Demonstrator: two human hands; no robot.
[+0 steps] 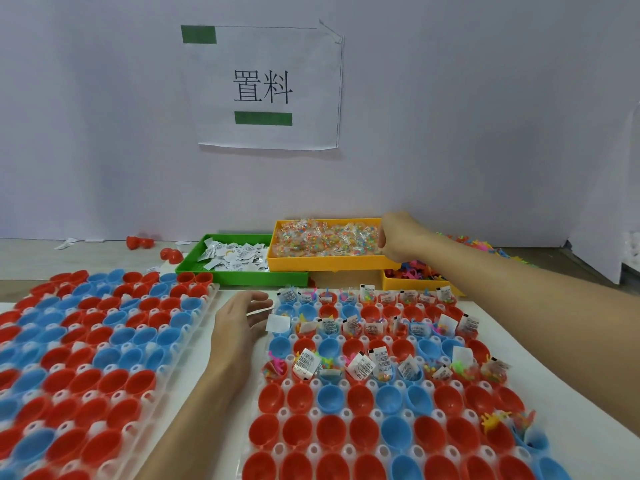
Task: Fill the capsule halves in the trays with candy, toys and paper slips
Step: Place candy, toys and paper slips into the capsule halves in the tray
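Left tray: capsule halves unfilled. Left hand, fingers relaxed and holding nothing, rests just beside the right tray, partly filled. Right hand curls into the candy packets in the yellow bin; whether it holds one cannot be told. Risk: a sweeping forearm dislodging upright paper slips.

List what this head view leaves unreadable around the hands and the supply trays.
- Right hand: fingertips dip into the upper yellow plastic tray of candy packets; grip unclear.
- Lower yellow tray of plastic toys: mostly hidden by the right forearm and upper tray.
- Folded white paper slips: print too small.
- Left capsule tray: cut by the frame edge.
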